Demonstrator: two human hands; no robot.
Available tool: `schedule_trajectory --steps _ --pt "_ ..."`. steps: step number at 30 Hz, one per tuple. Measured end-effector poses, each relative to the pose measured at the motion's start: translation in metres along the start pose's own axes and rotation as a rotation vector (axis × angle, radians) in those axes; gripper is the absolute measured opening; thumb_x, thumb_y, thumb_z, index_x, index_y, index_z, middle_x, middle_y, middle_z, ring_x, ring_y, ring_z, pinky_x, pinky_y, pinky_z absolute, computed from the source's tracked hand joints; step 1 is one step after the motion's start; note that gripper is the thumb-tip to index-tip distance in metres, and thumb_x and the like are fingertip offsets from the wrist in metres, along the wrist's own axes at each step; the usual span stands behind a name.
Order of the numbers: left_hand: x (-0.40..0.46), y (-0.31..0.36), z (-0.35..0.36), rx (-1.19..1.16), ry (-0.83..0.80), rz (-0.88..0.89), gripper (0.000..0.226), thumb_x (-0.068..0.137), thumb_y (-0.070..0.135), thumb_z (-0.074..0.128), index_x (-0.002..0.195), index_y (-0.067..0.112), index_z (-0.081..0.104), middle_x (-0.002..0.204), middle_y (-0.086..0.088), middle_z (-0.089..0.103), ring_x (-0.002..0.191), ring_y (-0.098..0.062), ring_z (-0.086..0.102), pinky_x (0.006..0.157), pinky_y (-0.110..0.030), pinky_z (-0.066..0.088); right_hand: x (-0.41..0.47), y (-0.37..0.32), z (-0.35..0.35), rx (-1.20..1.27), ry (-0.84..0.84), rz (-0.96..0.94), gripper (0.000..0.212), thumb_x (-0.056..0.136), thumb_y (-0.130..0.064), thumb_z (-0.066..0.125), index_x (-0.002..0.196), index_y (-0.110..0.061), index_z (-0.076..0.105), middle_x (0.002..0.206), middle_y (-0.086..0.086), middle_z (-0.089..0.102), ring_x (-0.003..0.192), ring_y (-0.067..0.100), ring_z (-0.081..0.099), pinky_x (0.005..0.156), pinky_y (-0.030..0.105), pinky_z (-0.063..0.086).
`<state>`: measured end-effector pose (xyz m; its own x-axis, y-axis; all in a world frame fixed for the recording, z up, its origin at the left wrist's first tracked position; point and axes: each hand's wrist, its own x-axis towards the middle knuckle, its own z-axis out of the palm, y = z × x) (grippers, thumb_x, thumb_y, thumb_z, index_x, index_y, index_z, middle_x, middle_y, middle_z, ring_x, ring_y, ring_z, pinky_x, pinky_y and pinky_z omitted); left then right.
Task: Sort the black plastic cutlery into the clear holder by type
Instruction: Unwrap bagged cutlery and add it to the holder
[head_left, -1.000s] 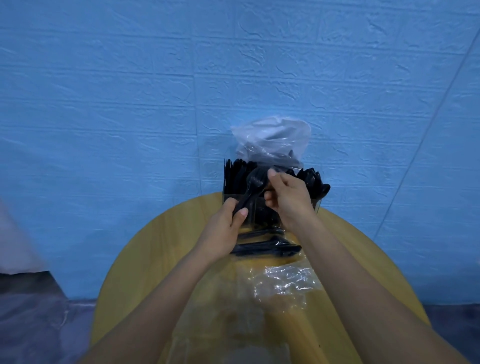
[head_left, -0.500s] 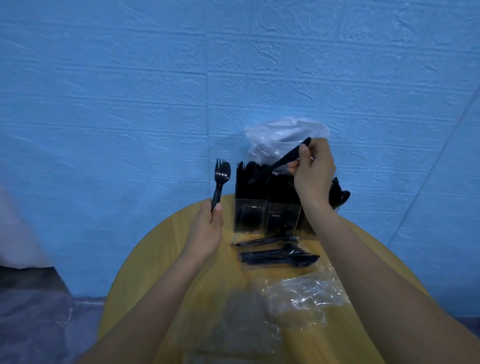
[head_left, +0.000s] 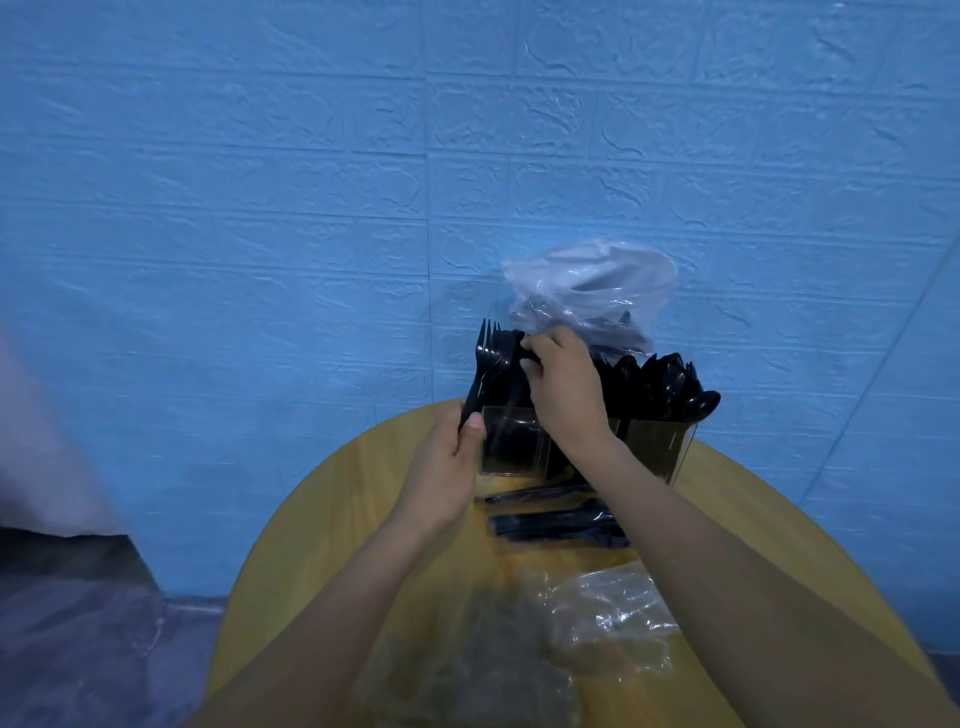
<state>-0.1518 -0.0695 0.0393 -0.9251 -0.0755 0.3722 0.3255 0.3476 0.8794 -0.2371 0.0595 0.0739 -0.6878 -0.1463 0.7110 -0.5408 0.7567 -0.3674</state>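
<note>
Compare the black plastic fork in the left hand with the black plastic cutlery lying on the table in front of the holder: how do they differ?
The black plastic fork stands near upright, tines up; the loose black cutlery lies flat on the yellow round table. The fork is gripped by the left hand; the loose pieces are untouched. The fork is single; those are several. Both are black plastic, outside the clear holder.

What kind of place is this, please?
Probably a makeshift recording or work corner, not a kitchen: a small round wooden table stands against a blue brick-textured wall, with a clear holder of black plastic cutlery.
</note>
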Motion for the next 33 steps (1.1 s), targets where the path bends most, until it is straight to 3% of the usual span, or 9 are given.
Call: schedule_trajectory --steps 1,4,7,10,15,20,24,29,33 --pt "0.000 -0.001 0.002 0.009 -0.004 -0.002 0.025 0.101 0.027 0.035 0.077 0.024 0.043 0.066 0.010 0.043 0.060 -0.006 0.040 0.061 -0.025 0.034 -0.002 -0.001 -0.003 0.065 0.034 0.020 0.020 0.093 -0.004 0.052 0.107 0.003 0.065 0.096 0.015 0.058 0.092 0.028 0.055 0.077 0.030 0.042" --pt "0.000 -0.003 0.009 0.044 -0.022 0.020 0.025 0.100 0.029 0.036 0.078 0.023 0.045 0.067 0.010 0.044 0.061 -0.006 0.041 0.063 -0.026 0.036 -0.014 -0.008 -0.023 0.320 0.098 0.171 0.031 0.100 -0.020 0.046 0.089 0.002 0.066 0.084 0.011 0.061 0.083 0.018 0.052 0.066 0.020 0.033" --pt "-0.001 0.000 0.022 0.102 -0.047 0.061 0.023 0.101 0.026 0.035 0.082 0.018 0.048 0.067 0.008 0.047 0.060 -0.007 0.044 0.060 -0.027 0.034 -0.024 -0.010 -0.039 0.472 0.004 0.277 0.025 0.094 -0.032 0.055 0.106 -0.012 0.064 0.092 0.001 0.060 0.081 0.007 0.052 0.070 0.010 0.038" --pt "-0.004 0.005 0.037 0.177 -0.099 0.089 0.022 0.101 0.026 0.034 0.091 0.010 0.045 0.067 0.004 0.047 0.058 -0.012 0.044 0.055 -0.029 0.032 -0.024 -0.002 -0.048 0.579 -0.080 0.432 0.032 0.086 -0.028 0.068 0.114 -0.017 0.056 0.084 -0.006 0.050 0.071 0.003 0.047 0.068 0.012 0.041" --pt "-0.006 0.009 0.051 0.134 -0.171 0.105 0.026 0.100 0.034 0.029 0.078 0.023 0.038 0.066 0.007 0.042 0.057 -0.009 0.040 0.059 -0.031 0.034 -0.025 0.016 -0.062 0.758 -0.057 0.568 0.022 0.083 -0.009 0.070 0.102 -0.014 0.060 0.080 -0.004 0.057 0.071 0.008 0.054 0.061 0.016 0.042" --pt "0.001 0.008 0.060 -0.059 -0.217 0.011 0.026 0.102 0.020 0.030 0.078 0.017 0.041 0.067 0.006 0.040 0.058 -0.004 0.035 0.057 -0.016 0.032 -0.024 0.029 -0.073 0.748 -0.046 0.525 0.021 0.082 -0.007 0.071 0.094 -0.018 0.059 0.076 -0.004 0.056 0.068 0.007 0.054 0.054 0.011 0.043" --pt "0.004 0.011 0.065 -0.106 -0.218 -0.061 0.020 0.102 0.021 0.031 0.085 0.019 0.040 0.071 0.003 0.050 0.055 -0.006 0.040 0.055 -0.021 0.035 -0.021 0.037 -0.078 0.696 -0.039 0.492 0.024 0.079 -0.008 0.074 0.097 -0.015 0.060 0.082 0.003 0.060 0.072 0.011 0.058 0.058 0.016 0.049" --pt "0.007 0.008 0.061 -0.126 -0.107 -0.076 0.020 0.102 0.017 0.030 0.083 0.017 0.035 0.071 0.000 0.050 0.057 -0.010 0.040 0.052 -0.023 0.036 -0.012 0.049 -0.091 0.757 0.186 0.540 0.027 0.080 0.001 0.071 0.100 -0.008 0.056 0.075 0.002 0.057 0.063 0.007 0.057 0.054 0.013 0.049" --pt "0.006 0.003 0.057 -0.022 -0.070 -0.026 0.027 0.103 0.021 0.029 0.080 0.012 0.039 0.064 0.002 0.045 0.052 -0.001 0.041 0.051 -0.012 0.034 -0.008 0.062 -0.093 0.580 0.318 0.450 0.028 0.080 -0.007 0.073 0.097 -0.019 0.055 0.071 0.000 0.056 0.067 0.017 0.056 0.063 0.030 0.052"
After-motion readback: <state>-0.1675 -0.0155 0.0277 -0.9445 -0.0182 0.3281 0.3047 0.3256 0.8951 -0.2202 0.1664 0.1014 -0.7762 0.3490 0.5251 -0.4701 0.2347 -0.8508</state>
